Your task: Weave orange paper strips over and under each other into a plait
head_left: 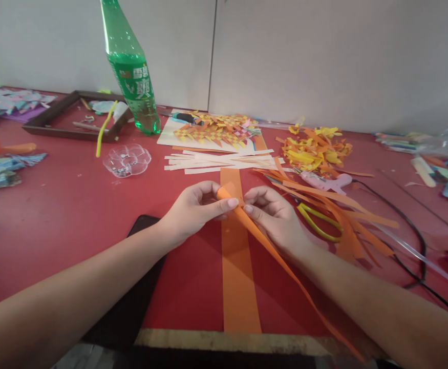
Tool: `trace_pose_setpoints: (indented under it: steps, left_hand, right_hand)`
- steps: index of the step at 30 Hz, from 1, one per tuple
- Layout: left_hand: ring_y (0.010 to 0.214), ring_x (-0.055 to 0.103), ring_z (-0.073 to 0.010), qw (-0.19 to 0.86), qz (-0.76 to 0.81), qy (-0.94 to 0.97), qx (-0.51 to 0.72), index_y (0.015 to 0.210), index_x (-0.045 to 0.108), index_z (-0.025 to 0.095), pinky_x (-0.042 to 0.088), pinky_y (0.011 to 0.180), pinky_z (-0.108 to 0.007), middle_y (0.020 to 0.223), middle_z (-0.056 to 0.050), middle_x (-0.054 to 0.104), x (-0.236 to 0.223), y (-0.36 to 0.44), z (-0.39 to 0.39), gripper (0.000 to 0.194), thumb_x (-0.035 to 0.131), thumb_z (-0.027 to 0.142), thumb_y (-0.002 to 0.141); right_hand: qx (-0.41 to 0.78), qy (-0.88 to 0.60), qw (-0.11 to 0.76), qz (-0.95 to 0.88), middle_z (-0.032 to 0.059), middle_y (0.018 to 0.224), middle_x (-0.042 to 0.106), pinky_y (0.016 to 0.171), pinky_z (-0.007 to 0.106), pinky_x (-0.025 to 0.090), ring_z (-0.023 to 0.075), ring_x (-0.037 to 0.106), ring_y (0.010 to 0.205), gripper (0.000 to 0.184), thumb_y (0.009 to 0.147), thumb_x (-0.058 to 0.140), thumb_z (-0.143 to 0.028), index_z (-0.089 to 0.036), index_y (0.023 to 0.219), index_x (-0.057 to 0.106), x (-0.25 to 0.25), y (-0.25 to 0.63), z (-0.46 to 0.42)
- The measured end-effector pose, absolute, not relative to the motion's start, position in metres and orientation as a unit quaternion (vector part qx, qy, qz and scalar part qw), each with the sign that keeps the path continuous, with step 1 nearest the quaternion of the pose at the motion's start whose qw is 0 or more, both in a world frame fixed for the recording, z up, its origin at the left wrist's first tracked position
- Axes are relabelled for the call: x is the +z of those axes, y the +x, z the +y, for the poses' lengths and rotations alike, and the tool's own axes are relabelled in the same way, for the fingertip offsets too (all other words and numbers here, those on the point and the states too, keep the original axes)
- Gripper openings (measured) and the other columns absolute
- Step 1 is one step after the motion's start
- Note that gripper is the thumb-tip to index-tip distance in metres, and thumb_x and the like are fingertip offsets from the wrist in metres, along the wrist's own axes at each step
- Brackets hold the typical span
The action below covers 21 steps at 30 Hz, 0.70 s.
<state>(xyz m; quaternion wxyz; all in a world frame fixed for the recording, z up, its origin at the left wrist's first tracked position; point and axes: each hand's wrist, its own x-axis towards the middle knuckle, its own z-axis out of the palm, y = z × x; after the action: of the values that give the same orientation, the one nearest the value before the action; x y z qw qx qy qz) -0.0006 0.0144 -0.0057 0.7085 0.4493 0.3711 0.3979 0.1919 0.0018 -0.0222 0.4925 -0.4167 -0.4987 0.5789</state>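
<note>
My left hand [203, 207] pinches the end of a long orange paper strip [270, 249] between thumb and fingers. That end is curled or folded over. Close beside it, the thumb and fingertips of my right hand [275, 215] grip the same strip, which trails down toward the table's front edge under my right forearm. Beneath both hands a wider orange paper band [241, 292] lies flat on the red table [193, 292]. Right of my right hand are scissors with yellow handles [318, 223] and loose orange strips [348, 233]. A black phone-like slab [127, 297] is partly hidden by my left forearm.
White paper strips [219, 160] lie beyond my hands, before a sheet with orange-yellow woven pieces [216, 130]. Yellow-orange scraps [316, 151] and a pink glue gun [325, 182] are at right. A green bottle [133, 77], dark frame [73, 132] and clear flower-shaped dish [127, 160] stand left.
</note>
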Motion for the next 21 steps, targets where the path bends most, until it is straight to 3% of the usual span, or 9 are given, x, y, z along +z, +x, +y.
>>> trace_pose_setpoints:
  steps: [5, 10, 16, 21]
  left_hand:
    - [0.072, 0.065, -0.0075, 0.728, 0.362, 0.453, 0.367, 0.082, 0.058, 0.015, 0.058, 0.067, -0.020, 0.077, 0.004, 0.064, -0.0047, -0.0003, 0.0144, 0.028, 0.079, 0.034, 0.079]
    - [0.060, 0.060, -0.0062, 0.711, 0.379, 0.500, 0.317, 0.085, 0.059, 0.014, 0.057, 0.055, -0.018, 0.071, 0.005, 0.059, -0.0042, 0.0015, 0.0138, 0.034, 0.085, 0.030, 0.070]
    - [0.059, 0.064, -0.0083, 0.709, 0.383, 0.520, 0.282, 0.088, 0.056, 0.015, 0.059, 0.056, -0.020, 0.071, 0.005, 0.061, -0.0052, 0.0013, 0.0121, 0.039, 0.087, 0.026, 0.067]
    - [0.055, 0.064, -0.0074, 0.710, 0.382, 0.513, 0.294, 0.087, 0.057, 0.015, 0.058, 0.053, -0.019, 0.069, 0.005, 0.058, -0.0019, 0.0020, 0.0112, 0.018, 0.066, 0.030, 0.088]
  right_hand:
    - [0.663, -0.383, 0.465, -0.445, -0.0041, 0.074, 0.059, 0.065, 0.024, 0.047, 0.0100, 0.056, 0.067, 0.034, 0.071, 0.085, -0.036, -0.025, 0.097, 0.068, -0.0235, 0.1922, 0.0027]
    - [0.690, -0.390, 0.420, -0.441, -0.0051, 0.068, 0.055, 0.064, 0.026, 0.045, 0.0106, 0.053, 0.063, 0.041, 0.073, 0.083, -0.037, -0.024, 0.109, 0.069, -0.0233, 0.1936, 0.0044]
    - [0.678, -0.377, 0.430, -0.461, -0.0033, 0.075, 0.061, 0.063, 0.024, 0.043, 0.0098, 0.054, 0.066, 0.023, 0.073, 0.084, -0.032, -0.021, 0.079, 0.064, -0.0277, 0.1934, 0.0059]
    - [0.671, -0.387, 0.438, -0.457, -0.0046, 0.070, 0.058, 0.061, 0.025, 0.042, 0.0102, 0.052, 0.063, 0.026, 0.070, 0.085, -0.034, -0.021, 0.076, 0.063, -0.0277, 0.1924, 0.0059]
